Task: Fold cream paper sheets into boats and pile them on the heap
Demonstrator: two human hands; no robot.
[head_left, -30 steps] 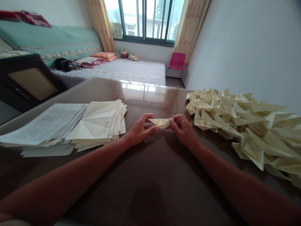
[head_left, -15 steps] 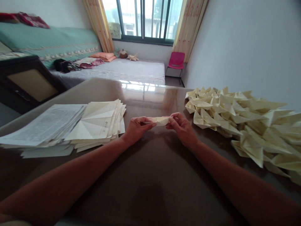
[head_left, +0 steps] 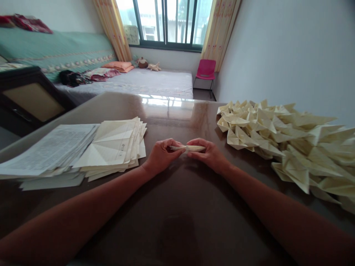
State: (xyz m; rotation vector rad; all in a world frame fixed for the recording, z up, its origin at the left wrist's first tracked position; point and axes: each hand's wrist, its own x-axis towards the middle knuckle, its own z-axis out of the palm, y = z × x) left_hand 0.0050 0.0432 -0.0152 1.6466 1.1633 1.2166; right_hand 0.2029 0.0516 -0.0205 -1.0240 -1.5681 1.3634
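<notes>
Though between two hands point(head_left: 161, 157) point(head_left: 212, 157), just one paper piece point(head_left: 196, 148)

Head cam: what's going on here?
A person holds a small folded paper between the fingers of the left hand and right hand, over a table. A heap of folded pieces lies to the right. To the left are printed sheets and, beside them, a creased stack.

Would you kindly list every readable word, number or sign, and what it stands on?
None can be read.
Top printed sheet: dense lines, too small.
Creased cream sheet: a few dark characters, too blurred.
Square clock by the window: face marks too small.
Held folded paper: no writing visible.
</notes>
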